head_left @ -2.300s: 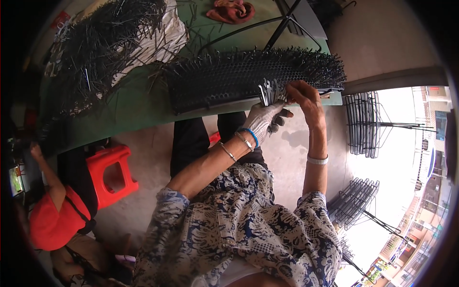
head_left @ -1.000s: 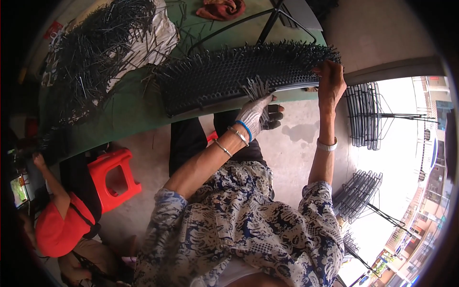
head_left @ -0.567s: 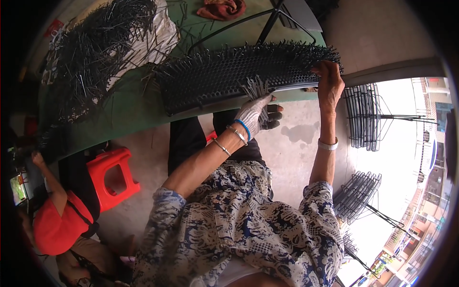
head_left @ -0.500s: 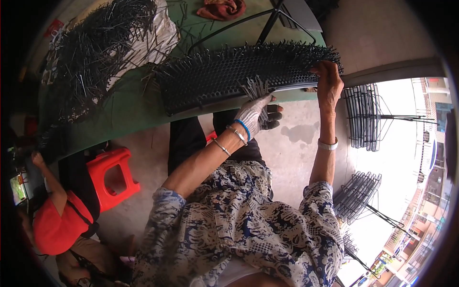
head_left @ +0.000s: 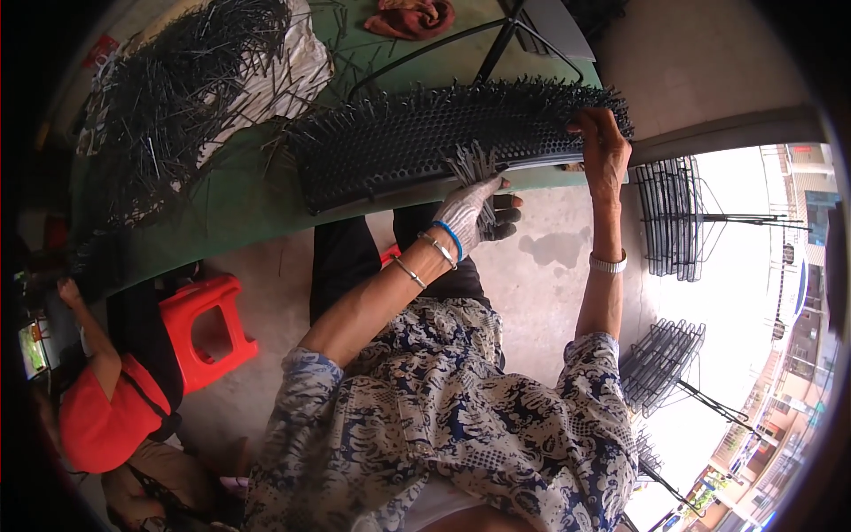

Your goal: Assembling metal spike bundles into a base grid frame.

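Note:
A black perforated panel [head_left: 381,152] lies along the near edge of the green table, rows of dark strips standing up from the holes of its far half. My left hand [head_left: 472,211], in a whitish glove with some fingertips bare or dark, is closed round a bundle of thin grey strips [head_left: 475,164] at the panel's near edge. Over the panel's right end my bare right hand [head_left: 606,152] is closed, thumb and finger pinched together among the standing strips. Whatever lies in that pinch is too small and hidden to make out.
A large heap of loose dark strips [head_left: 208,71] covers a white sack on the green table [head_left: 204,222] at left. Behind the panel are a black metal frame [head_left: 501,44] and a reddish cloth [head_left: 410,18]. A red stool [head_left: 208,332] and a person in red [head_left: 115,417] are at left.
My right hand has shifted slightly to the left along the panel's right end. The left hand keeps its hold on the bundle in nearly the same place.

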Motion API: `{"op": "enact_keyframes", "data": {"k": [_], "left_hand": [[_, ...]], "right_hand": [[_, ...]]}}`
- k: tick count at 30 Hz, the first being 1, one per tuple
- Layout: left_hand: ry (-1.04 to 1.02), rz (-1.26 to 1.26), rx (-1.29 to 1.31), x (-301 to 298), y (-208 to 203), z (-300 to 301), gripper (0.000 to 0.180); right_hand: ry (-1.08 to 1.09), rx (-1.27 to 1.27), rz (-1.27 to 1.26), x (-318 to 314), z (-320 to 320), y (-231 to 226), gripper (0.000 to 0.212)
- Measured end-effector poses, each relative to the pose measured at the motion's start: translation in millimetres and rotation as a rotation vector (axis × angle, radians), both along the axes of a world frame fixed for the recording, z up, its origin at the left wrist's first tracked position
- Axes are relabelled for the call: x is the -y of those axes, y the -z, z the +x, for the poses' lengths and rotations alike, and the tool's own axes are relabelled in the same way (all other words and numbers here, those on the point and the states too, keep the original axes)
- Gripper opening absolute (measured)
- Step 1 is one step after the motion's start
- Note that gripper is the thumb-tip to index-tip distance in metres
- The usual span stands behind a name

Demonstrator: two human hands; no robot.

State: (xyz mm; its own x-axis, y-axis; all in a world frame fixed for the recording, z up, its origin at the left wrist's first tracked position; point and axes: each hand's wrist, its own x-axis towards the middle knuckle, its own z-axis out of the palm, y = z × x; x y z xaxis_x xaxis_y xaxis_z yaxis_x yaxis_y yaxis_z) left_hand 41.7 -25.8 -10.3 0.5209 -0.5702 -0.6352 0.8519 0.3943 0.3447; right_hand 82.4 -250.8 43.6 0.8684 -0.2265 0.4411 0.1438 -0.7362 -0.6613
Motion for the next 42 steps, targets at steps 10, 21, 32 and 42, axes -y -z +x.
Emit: {"op": "enact_keyframes", "data": {"k": [10, 21, 32, 42], "left_hand": [[-0.014, -0.015, -0.011, -3, -1, -1, 0.026], [-0.016, -0.046, -0.016, -5, 3, 0, 0.024], [-0.017, -0.092, 0.004, -5, 8, 0, 0.024], [-0.007, -0.110, 0.006, -6, 9, 0, 0.024]], "right_hand": [[0.073, -0.058, -0.052, 0, 4, 13, 0.014], [0.173, 0.083, -0.379, -1, 4, 18, 0.015], [0.192, 0.063, -0.270, 4, 7, 23, 0.016], [0.228, 0.092, -0.305, 3, 9, 24, 0.016]]}}
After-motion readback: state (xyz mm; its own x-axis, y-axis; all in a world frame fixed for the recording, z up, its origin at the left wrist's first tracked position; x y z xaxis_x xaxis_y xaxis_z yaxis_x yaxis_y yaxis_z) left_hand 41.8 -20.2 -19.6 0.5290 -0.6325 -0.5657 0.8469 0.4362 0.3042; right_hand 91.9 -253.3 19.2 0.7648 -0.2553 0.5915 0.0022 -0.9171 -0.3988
